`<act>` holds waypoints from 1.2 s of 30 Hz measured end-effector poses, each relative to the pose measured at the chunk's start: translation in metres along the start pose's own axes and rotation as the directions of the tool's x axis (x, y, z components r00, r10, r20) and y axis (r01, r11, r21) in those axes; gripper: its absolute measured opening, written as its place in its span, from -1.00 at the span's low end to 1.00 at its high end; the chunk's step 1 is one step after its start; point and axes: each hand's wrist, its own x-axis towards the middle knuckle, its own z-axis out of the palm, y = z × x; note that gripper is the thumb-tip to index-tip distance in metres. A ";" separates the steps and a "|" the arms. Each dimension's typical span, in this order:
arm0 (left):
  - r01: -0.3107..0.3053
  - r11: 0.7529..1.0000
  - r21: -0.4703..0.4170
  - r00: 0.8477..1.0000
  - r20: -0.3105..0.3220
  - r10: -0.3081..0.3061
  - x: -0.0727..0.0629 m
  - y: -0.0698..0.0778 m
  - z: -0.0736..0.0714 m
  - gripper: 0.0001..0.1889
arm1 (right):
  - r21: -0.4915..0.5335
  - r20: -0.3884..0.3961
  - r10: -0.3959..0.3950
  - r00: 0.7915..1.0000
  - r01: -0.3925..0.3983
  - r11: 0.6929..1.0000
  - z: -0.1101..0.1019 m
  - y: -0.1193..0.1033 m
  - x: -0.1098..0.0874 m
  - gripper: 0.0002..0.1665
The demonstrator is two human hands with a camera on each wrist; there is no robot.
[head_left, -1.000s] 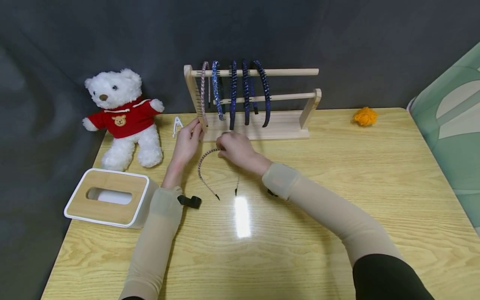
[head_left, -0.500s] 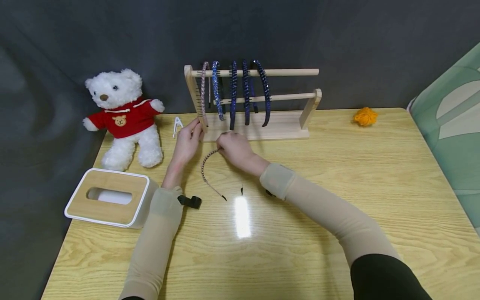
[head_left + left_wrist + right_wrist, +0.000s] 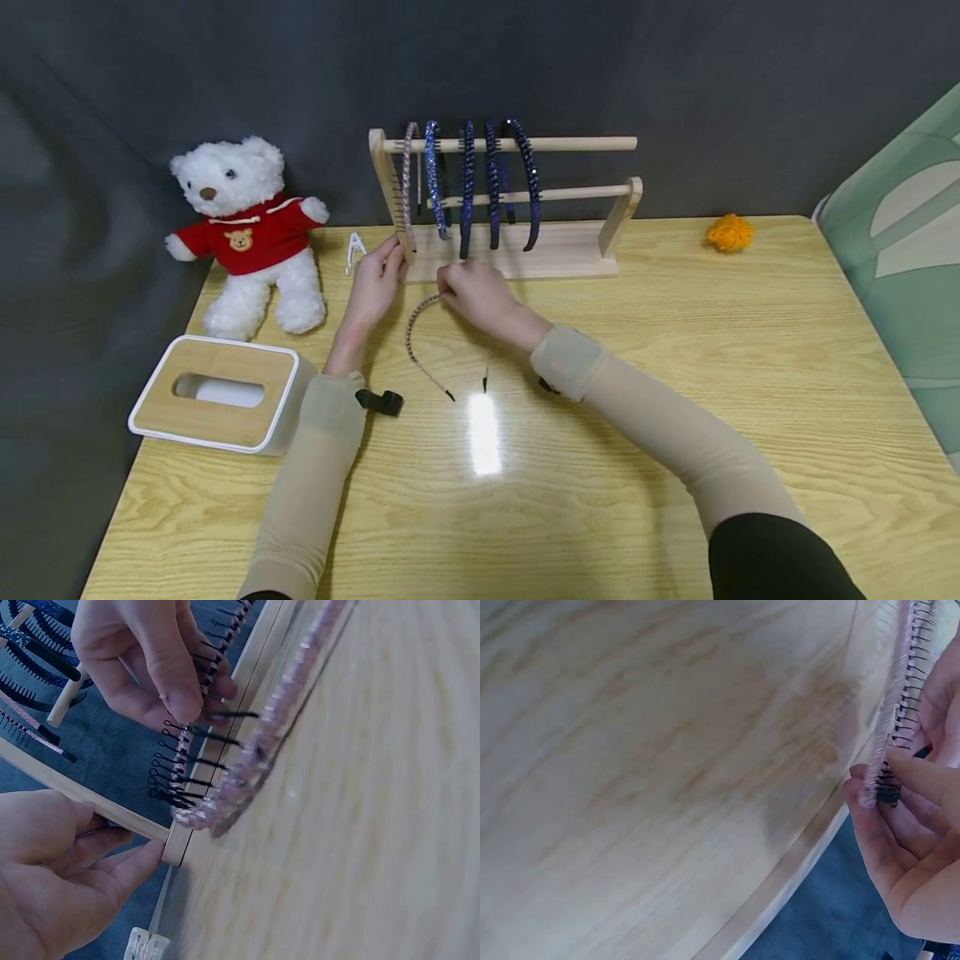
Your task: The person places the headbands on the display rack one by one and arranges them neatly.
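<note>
My right hand (image 3: 482, 296) pinches the top of a thin pink-and-black toothed headband (image 3: 410, 333) above the table, its two ends pointing toward me. In the left wrist view, black teeth run along the pink wrapped band (image 3: 262, 739). My left hand (image 3: 372, 286) holds the foot of the left upright of a wooden headband rack (image 3: 577, 250). On the rack's upper rod hang a pink headband (image 3: 406, 183), a glittery blue headband (image 3: 431, 171) and several navy ones, such as this navy headband (image 3: 532, 187). My right fingers (image 3: 922, 776) curl round the pink band in the right wrist view.
A white teddy bear (image 3: 251, 237) in a red top sits at the back left. Before it stands a tissue box (image 3: 285, 367) with a wooden lid. A white clip (image 3: 354, 250) lies beside my left hand, and an orange yarn ball (image 3: 731, 233) at the back right.
The headband in my right hand has shifted slightly right, its ends swinging right. My left hand stays at the rack's upright.
</note>
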 end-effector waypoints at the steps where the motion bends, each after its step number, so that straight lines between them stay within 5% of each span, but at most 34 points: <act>1: -0.001 1.000 0.001 1.000 0.000 0.001 0.000 0.000 0.000 -0.67 | 0.014 0.003 0.003 1.000 -0.003 1.000 -0.001 0.000 0.000 -0.96; 15: 0.011 1.000 -0.002 1.000 0.008 -0.011 -0.001 -0.001 0.000 -0.60 | 0.269 0.055 0.016 0.998 -0.030 0.963 -0.015 0.005 -0.012 -0.82; 22: 0.010 1.000 -0.008 1.000 0.018 -0.009 -0.002 0.000 -0.001 -0.59 | 0.412 0.079 0.023 0.997 -0.054 0.910 -0.023 0.012 -0.022 -0.85; 29: 0.013 0.999 -0.041 1.000 0.019 -0.013 -0.002 0.001 -0.001 -0.59 | 0.567 0.149 0.066 0.987 -0.140 0.812 -0.036 0.015 -0.036 -0.86; 36: 0.029 0.998 -0.051 0.999 0.031 -0.027 -0.002 0.001 -0.001 -0.57 | 0.749 0.203 0.142 0.969 -0.248 0.614 -0.048 0.016 -0.055 -0.91</act>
